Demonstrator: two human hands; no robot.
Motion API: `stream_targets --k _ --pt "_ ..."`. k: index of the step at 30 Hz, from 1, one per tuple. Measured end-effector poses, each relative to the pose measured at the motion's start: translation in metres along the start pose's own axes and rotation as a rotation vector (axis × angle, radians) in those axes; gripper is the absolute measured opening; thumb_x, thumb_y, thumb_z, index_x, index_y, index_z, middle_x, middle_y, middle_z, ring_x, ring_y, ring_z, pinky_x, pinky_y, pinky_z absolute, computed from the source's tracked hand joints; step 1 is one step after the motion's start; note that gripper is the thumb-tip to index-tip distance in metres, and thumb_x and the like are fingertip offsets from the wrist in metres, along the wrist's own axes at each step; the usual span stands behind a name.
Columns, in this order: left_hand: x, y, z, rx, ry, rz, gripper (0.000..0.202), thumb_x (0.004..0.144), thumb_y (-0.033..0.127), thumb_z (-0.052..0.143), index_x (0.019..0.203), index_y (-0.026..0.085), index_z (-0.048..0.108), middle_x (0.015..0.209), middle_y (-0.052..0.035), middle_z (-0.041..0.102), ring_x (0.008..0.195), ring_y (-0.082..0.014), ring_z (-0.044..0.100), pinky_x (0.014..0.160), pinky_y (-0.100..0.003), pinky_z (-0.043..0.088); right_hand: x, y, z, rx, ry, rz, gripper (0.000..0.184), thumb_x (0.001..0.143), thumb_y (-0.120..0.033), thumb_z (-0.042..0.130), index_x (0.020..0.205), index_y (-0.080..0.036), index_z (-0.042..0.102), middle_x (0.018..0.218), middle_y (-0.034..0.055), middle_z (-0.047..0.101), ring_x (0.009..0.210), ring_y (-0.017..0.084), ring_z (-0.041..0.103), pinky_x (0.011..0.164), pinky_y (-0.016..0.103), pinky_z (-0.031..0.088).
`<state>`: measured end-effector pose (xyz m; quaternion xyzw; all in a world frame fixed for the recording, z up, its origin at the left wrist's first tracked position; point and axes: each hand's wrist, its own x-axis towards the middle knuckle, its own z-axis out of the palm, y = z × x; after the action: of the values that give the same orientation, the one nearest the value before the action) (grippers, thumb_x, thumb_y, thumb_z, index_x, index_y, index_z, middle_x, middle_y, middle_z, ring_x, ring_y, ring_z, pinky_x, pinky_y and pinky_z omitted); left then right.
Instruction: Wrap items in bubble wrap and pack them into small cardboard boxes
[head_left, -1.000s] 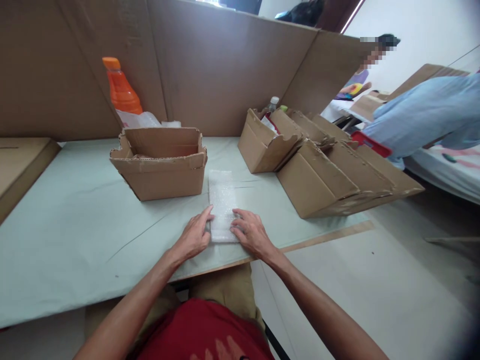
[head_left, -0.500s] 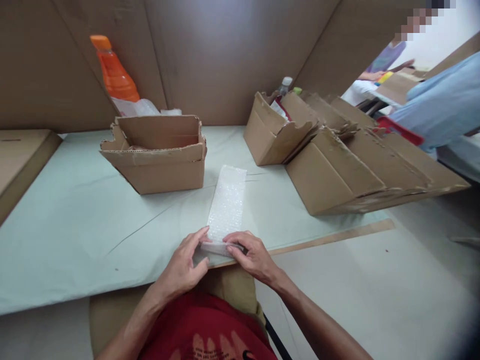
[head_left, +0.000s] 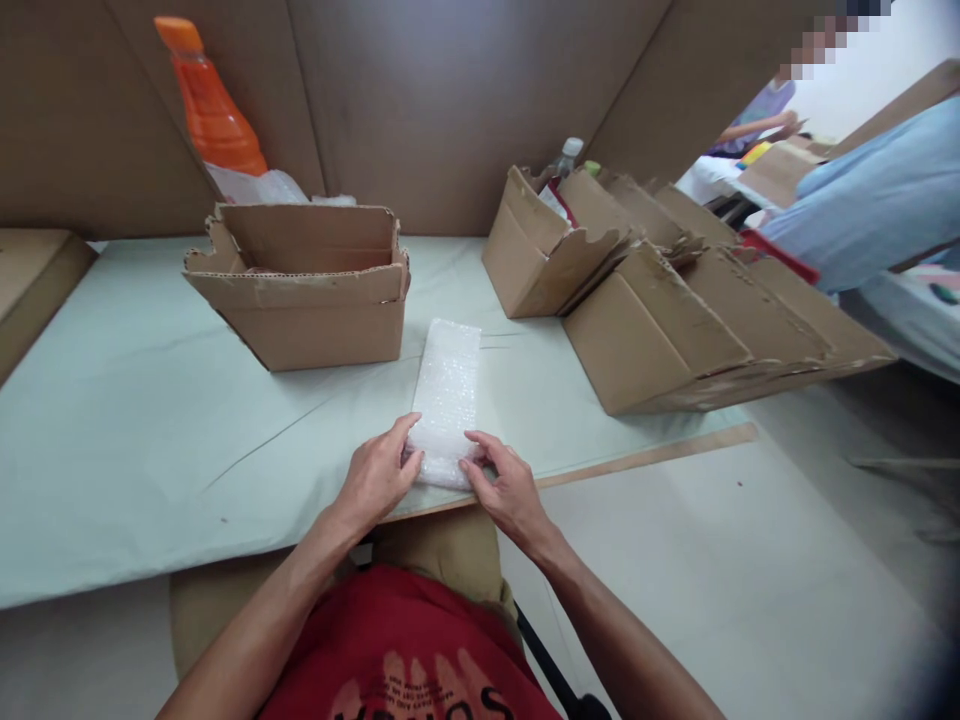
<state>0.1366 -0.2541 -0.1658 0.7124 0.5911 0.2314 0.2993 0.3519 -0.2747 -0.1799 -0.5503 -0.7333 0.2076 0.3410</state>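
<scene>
Item: one long, narrow strip of clear, white-looking bubble wrap (head_left: pixel 447 390), lying flat on a table (head_left: pixel 135 430) covered in pale green cloth, its thicker, doubled end at six o'clock, its thin end pointing to twelve. Whether anything was enclosed could not be told.

Hands: left hand (head_left: pixel 380 470) at the strip's eight o'clock, right hand (head_left: pixel 510 490) at its four; thumbs and forefingers bent and lightly grasping the thick end's opposite sides.

Handling (judged): very light, soft, springy, apt to slide or spring loose; bubbles easily crushed. Best hold: both long edges beside the doubled end, pressed gently.

Materials: film glossy, pebbled; cloth matt, lightly creased.

Surroundings, taken from the strip: at ten o'clock, one brown corrugated cardboard bin (head_left: pixel 330 325), slant-sided, rim torn; behind it, one bright orange plastic bottle (head_left: pixel 217 120), tapered, capped, leaning. At two o'clock, a cluster of brown cardboard bins (head_left: pixel 645 340), smooth-faced with ragged rims; a clear bottle with a whitish cap (head_left: pixel 568 155) stood behind. At twelve, a tall, creased brown cardboard screen (head_left: pixel 450 120).
</scene>
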Motion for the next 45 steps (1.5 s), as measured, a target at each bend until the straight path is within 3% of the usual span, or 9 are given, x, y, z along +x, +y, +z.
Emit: stream_targets --k 4,9,13,17,21,27,32,37,45 --pt "0.006 0.001 0.005 0.114 -0.012 -0.016 0.055 0.086 0.021 0.057 0.140 0.020 0.051 0.082 -0.0008 0.070 0.074 -0.0188 0.065 0.070 -0.028 0.048 -0.008 -0.005 -0.002 -0.156 0.176 -0.165 0.031 0.094 -0.025 0.058 0.124 -0.022 0.060 0.108 0.0105 0.071 0.097 0.025 0.066 0.087 0.041 0.049" --pt "0.000 0.000 0.006 0.122 0.076 0.000 0.055 0.086 0.020 0.059 0.140 0.020 0.050 0.099 -0.0045 0.071 0.087 -0.0204 0.068 0.077 -0.030 0.052 -0.018 -0.013 0.001 -0.212 -0.003 -0.275 0.029 0.091 -0.026 0.063 0.119 -0.023 0.063 0.126 0.0125 0.067 0.115 0.029 0.061 0.094 0.045 0.045" --pt "-0.014 -0.006 0.003 0.061 0.237 0.235 0.050 0.089 0.026 0.059 0.138 0.018 0.051 0.131 -0.0143 0.062 0.119 -0.0276 0.060 0.100 -0.041 0.049 -0.014 -0.009 0.008 -0.215 -0.092 -0.291 0.022 0.094 -0.019 0.059 0.115 -0.021 0.066 0.123 0.0112 0.070 0.116 0.028 0.061 0.093 0.044 0.045" --pt "-0.029 -0.011 0.000 0.038 0.115 0.440 0.040 0.090 0.019 0.056 0.131 0.019 0.058 0.121 -0.0116 0.069 0.114 -0.0266 0.062 0.099 -0.043 0.049 -0.005 -0.007 0.005 -0.136 -0.085 -0.275 0.020 0.099 -0.017 0.052 0.110 -0.021 0.068 0.106 0.0074 0.076 0.100 0.023 0.067 0.086 0.040 0.048" --pt "-0.033 -0.012 0.001 -0.015 0.086 0.324 0.039 0.093 0.017 0.051 0.132 0.017 0.057 0.109 -0.0101 0.073 0.093 -0.0221 0.066 0.086 -0.038 0.053 -0.004 -0.011 -0.002 0.002 -0.156 -0.170 0.021 0.100 -0.025 0.052 0.113 -0.024 0.069 0.099 0.0045 0.077 0.088 0.020 0.070 0.082 0.036 0.054" --pt "-0.013 -0.010 0.009 0.013 0.134 0.175 0.038 0.091 0.022 0.056 0.129 0.018 0.058 0.107 -0.0085 0.071 0.096 -0.0222 0.067 0.088 -0.036 0.054 -0.015 -0.014 -0.004 -0.151 0.064 -0.240 0.023 0.095 -0.024 0.060 0.117 -0.023 0.066 0.121 0.0120 0.069 0.112 0.027 0.063 0.092 0.043 0.050" --pt "-0.011 -0.007 0.009 0.005 0.207 0.315 0.039 0.091 0.025 0.060 0.129 0.020 0.057 0.124 -0.0118 0.066 0.115 -0.0271 0.060 0.100 -0.043 0.048 -0.014 -0.008 0.002 -0.186 -0.066 -0.249 0.022 0.096 -0.023 0.057 0.116 -0.023 0.067 0.112 0.0096 0.073 0.106 0.027 0.064 0.090 0.043 0.047" --pt "-0.035 -0.008 0.000 -0.060 0.120 0.366 0.046 0.090 0.013 0.053 0.135 0.020 0.052 0.104 -0.0067 0.072 0.094 -0.0213 0.065 0.088 -0.037 0.051 -0.011 -0.009 -0.005 -0.048 -0.106 -0.201 0.018 0.100 -0.024 0.054 0.113 -0.023 0.066 0.090 0.0053 0.074 0.082 0.021 0.067 0.078 0.037 0.051" --pt "-0.022 -0.013 0.008 0.049 0.201 0.195 0.036 0.092 0.020 0.053 0.127 0.020 0.059 0.108 -0.0099 0.070 0.099 -0.0244 0.065 0.089 -0.041 0.053 -0.015 -0.009 -0.005 -0.189 -0.053 -0.291 0.032 0.093 -0.026 0.061 0.126 -0.024 0.062 0.124 0.0129 0.067 0.111 0.029 0.062 0.089 0.045 0.050"
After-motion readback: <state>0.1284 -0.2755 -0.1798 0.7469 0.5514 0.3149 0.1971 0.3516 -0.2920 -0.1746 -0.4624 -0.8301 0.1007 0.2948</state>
